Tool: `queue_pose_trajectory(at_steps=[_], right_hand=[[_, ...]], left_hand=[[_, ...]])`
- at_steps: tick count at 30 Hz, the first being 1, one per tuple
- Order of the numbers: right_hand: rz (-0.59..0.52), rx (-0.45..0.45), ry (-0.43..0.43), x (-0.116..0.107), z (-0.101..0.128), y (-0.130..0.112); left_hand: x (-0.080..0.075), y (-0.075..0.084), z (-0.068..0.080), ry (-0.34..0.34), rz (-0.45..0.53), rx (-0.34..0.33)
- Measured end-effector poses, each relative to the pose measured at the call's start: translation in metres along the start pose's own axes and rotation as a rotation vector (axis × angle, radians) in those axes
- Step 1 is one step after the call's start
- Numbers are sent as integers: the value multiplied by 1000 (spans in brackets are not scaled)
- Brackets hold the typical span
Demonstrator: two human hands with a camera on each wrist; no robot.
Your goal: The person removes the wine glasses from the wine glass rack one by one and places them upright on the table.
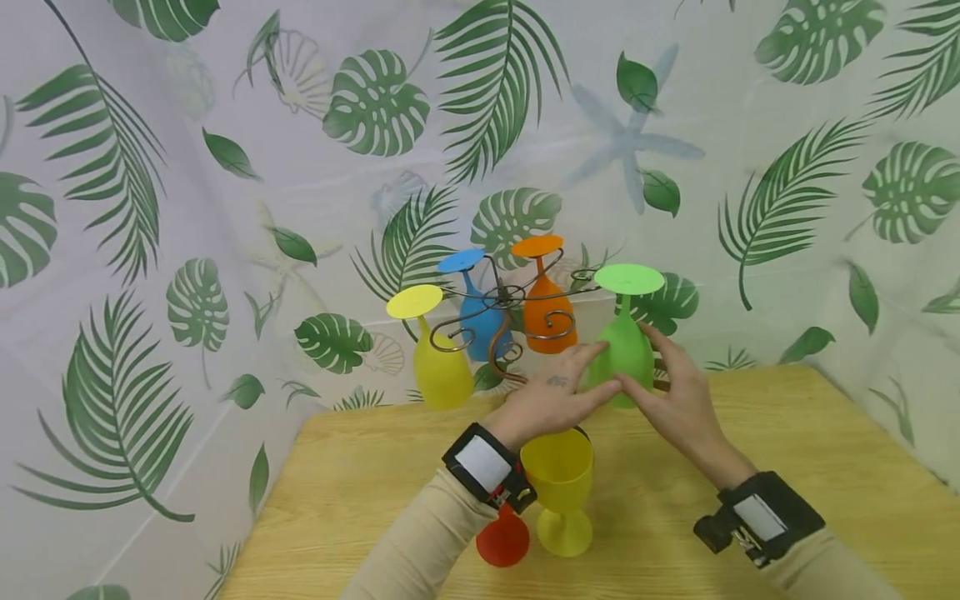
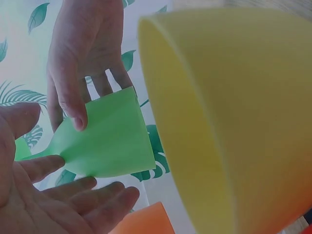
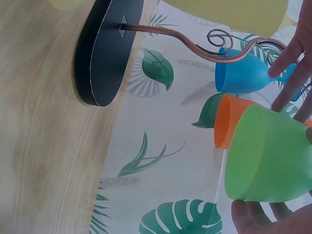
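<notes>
A green plastic goblet (image 1: 628, 346) hangs upside down, its round foot at the right end of a scrolled metal rack (image 3: 190, 45). My right hand (image 1: 681, 408) holds the bowl from the right, thumb on one side and fingers on the other. My left hand (image 1: 551, 398) is at its left, with fairly straight fingers, and one finger touches the goblet near its stem in the left wrist view. Also upside down on the rack are a yellow goblet (image 1: 442, 371), a blue goblet (image 1: 483, 321) and an orange goblet (image 1: 549, 312).
Below my left wrist, a second yellow goblet (image 1: 558, 475) stands upright on the wooden table (image 1: 765, 433). Beside it a red goblet (image 1: 502, 537) is mostly hidden by my wrist. The rack's black base (image 3: 109, 58) rests on the table. A leaf-printed cloth hangs behind.
</notes>
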State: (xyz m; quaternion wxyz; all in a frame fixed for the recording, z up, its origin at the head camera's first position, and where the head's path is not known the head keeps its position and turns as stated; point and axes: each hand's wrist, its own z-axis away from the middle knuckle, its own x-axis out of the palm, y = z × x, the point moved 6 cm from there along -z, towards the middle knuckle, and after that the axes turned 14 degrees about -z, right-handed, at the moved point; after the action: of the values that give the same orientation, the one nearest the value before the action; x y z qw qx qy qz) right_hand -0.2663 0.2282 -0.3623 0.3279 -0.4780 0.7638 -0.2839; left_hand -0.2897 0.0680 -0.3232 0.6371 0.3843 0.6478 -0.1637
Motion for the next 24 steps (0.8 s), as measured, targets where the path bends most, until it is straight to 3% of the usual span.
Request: queue_pose_trajectory(at_steps=[10,17,24], right_hand=[[8,-1,-32,-11,13,-8],[-13,-29,-51,-10,22,-21],[-28,-26,-57,-5,36,-30]], left_hand=[[0,4,4,24,42,29],[-2,4,5,65,94,108],[0,2,12,71,134,145]])
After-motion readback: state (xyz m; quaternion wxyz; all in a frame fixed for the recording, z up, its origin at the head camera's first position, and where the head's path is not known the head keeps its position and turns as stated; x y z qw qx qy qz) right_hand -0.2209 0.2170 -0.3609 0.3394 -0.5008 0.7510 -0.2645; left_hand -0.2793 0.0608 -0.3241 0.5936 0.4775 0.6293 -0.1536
